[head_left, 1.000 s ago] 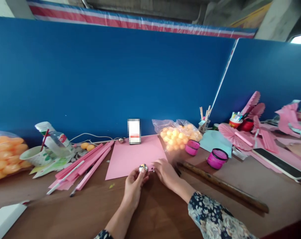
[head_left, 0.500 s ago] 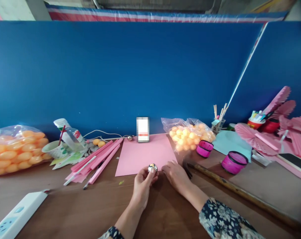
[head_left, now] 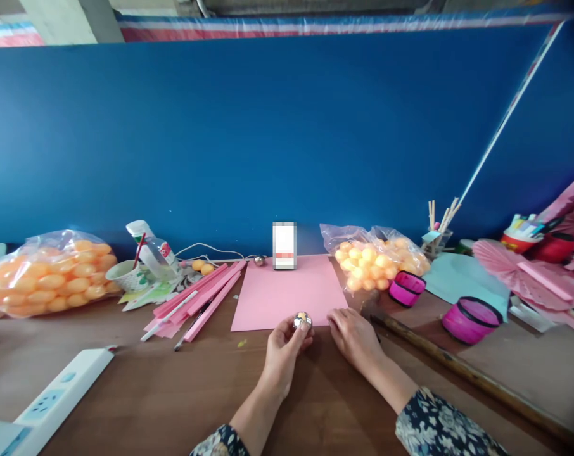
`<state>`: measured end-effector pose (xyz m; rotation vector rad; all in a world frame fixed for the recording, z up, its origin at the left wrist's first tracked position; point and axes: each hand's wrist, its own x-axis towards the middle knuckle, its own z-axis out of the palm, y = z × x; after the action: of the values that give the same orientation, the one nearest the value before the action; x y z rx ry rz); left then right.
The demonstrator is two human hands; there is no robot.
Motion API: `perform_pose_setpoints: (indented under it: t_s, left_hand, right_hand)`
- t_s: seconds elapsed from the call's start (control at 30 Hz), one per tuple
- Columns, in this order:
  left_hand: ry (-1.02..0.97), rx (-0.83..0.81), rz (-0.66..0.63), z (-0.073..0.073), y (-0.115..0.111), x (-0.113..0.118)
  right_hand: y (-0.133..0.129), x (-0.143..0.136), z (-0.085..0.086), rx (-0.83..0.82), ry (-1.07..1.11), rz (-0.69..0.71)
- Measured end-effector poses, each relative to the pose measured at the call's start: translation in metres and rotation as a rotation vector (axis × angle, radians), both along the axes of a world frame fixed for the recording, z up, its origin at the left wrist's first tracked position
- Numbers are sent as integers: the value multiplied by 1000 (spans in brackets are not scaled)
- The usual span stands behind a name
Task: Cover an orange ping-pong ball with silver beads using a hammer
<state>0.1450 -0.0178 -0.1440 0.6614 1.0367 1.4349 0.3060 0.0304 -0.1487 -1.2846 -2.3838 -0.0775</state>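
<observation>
Between the thumb and fingers of my left hand (head_left: pixel 284 354) is a small shiny silver ball (head_left: pixel 302 321) with yellowish patches on top. It is held just in front of the near edge of a pink paper sheet (head_left: pixel 287 294) lying on the table. My right hand (head_left: pixel 356 335) rests palm down at the sheet's near right corner, its fingers curled together; whatever may be under them is hidden. A second silver ball (head_left: pixel 259 260) sits at the sheet's far left corner. At the far edge stands a white pixelated rectangle (head_left: pixel 284 246).
A wooden-handled hammer (head_left: pixel 439 354) lies right of my right hand. Bags of orange balls (head_left: pixel 367 263) stand behind it and at far left (head_left: pixel 54 278). Pink strips (head_left: pixel 196 301), a power strip (head_left: pixel 59 396), a cup (head_left: pixel 128 277) and magenta rings (head_left: pixel 472 320) surround the sheet.
The whole view has shifted, so the table things appear further right. My left hand still grips the silver ball, and my right hand stays at the sheet's corner.
</observation>
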Motion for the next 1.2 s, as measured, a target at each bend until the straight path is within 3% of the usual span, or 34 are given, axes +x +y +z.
perform_pose_setpoints:
  t_s: [0.3, 0.43, 0.63, 0.8, 1.2]
  left_hand:
    - [-44, 4, 21, -8, 0, 1]
    - [-18, 3, 22, -8, 1, 1]
    - [15, 17, 14, -7, 0, 0]
    - [-2, 37, 8, -6, -2, 1]
    - [-145, 64, -63, -3, 0, -1]
  right_hand:
    - [-1, 0, 1, -83, 300, -12]
    - [-3, 0, 2, -107, 421, 52]
    - [-12, -10, 3, -277, 668, 165]
    - [-21, -17, 7, -439, 839, 153]
    - [-19, -20, 1, -591, 1041, 111]
